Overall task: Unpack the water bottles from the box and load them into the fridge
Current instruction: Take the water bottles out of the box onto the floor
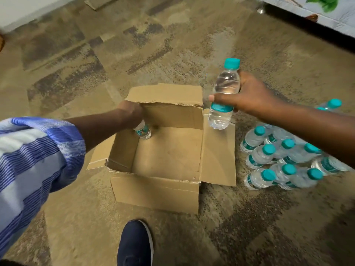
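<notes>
An open cardboard box (155, 191) sits on the carpet with its flaps spread. My left hand (130, 111) reaches into its far left corner and is closed over the top of a water bottle (143, 131), hiding its cap. My right hand (249, 95) holds a second bottle (223, 93) with a teal cap upright in the air, just above the box's right flap. Apart from the bottle in my left hand, the box floor shows nothing. Several bottles (284, 160) with teal caps are grouped on the floor to the right of the box.
My dark blue shoe (135, 244) stands on the carpet just in front of the box. A piece of furniture with a patterned cover (326, 14) and a metal leg (261, 9) lies at the far right. A white wall (23, 10) runs along the far left.
</notes>
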The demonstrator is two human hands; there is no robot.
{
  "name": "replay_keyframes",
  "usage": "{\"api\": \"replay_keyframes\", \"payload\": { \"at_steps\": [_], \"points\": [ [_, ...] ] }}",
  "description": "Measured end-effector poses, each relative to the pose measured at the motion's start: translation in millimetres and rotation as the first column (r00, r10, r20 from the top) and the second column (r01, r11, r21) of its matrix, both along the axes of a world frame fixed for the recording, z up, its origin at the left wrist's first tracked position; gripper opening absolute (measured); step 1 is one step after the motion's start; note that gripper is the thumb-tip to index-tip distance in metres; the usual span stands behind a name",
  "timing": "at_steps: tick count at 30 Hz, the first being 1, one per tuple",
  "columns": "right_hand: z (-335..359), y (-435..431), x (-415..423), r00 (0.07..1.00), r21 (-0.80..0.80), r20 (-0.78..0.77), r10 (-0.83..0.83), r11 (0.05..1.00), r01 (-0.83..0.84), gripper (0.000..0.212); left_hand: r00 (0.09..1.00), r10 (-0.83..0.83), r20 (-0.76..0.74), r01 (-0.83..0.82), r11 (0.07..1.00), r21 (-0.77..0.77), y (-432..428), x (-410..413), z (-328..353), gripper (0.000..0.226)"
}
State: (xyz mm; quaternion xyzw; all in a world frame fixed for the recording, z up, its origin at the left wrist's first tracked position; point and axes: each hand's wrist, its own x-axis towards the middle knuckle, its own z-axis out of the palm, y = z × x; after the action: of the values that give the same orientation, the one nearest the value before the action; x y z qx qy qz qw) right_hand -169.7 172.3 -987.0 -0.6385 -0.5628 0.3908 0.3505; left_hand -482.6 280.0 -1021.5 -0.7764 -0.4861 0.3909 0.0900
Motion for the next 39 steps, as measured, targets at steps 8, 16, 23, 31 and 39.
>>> {"api": "replay_keyframes", "payload": {
  "at_steps": [8, 16, 23, 31, 39],
  "points": [
    [24, -31, 85, 0.993, -0.045, 0.105, -0.062, 0.997, 0.067, 0.048, 0.997, -0.057, 0.056, 0.064, 0.989, -0.134, 4, 26, 0, 0.039],
    [29, -57, 170, 0.933, 0.046, 0.25, -0.259, 0.966, 0.256, 0.044, 0.916, 0.127, 0.38, 0.107, 0.837, -0.537, -23, 153, 126, 0.015],
    [20, -78, 212, 0.789, 0.207, 0.32, -0.524, 0.852, 0.482, 0.049, 0.754, -0.126, 0.645, 0.454, 0.81, -0.372, -93, 243, 154, 0.017],
    [6, -94, 236, 0.682, 0.219, 0.449, -0.578, 0.811, 0.543, 0.054, 0.766, -0.35, 0.539, 0.548, 0.794, -0.264, -131, 273, 69, 0.027],
    [-4, -92, 246, 0.674, 0.206, 0.469, -0.571, 0.812, 0.546, 0.051, 0.762, -0.226, 0.607, 0.517, 0.777, -0.359, -140, 263, 1, 0.024]
  ]
}}
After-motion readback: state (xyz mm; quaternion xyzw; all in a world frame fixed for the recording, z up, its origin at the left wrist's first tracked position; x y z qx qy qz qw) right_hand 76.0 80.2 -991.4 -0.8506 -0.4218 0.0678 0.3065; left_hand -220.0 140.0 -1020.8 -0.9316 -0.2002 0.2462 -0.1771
